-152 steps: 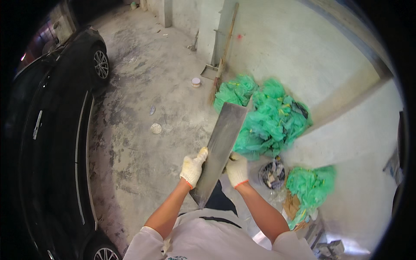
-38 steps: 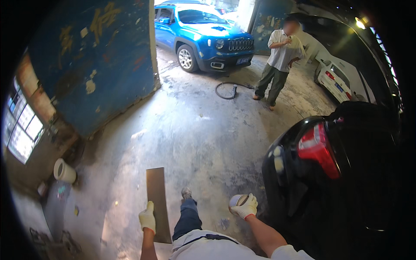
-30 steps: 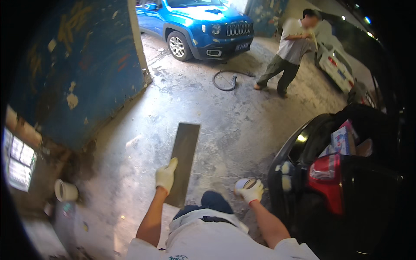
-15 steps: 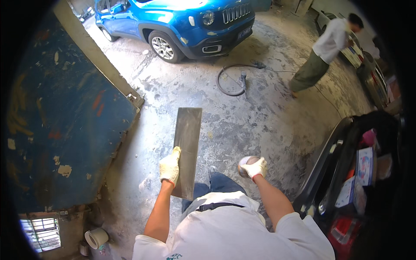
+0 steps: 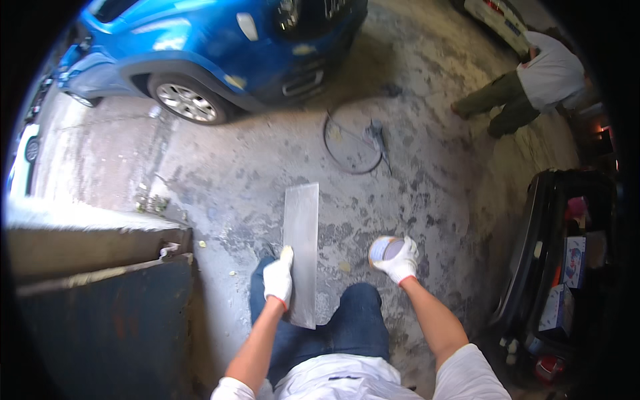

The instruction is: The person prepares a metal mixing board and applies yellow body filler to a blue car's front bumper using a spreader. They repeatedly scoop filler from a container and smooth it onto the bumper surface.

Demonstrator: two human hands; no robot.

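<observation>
In my gloved left hand is a long flat rectangular grey plate, gripped along its left edge and standing out ahead of my thighs. My right hand, also in a white knit glove with a red cuff, is closed round a short round can with a pale label. The can is tilted, and its contents are too unclear to make out. Plate and can are apart, both above the concrete floor.
A blue car stands ahead on the left. A hose with a power tool lies on the floor. A co-worker bends at the far right. Boxes sit in an open dark car trunk; a dark blue panel is at left.
My view has turned left and I have moved forward, so the blue car is nearer. The co-worker has bent lower. Both hands keep their hold on the plate and the can.
</observation>
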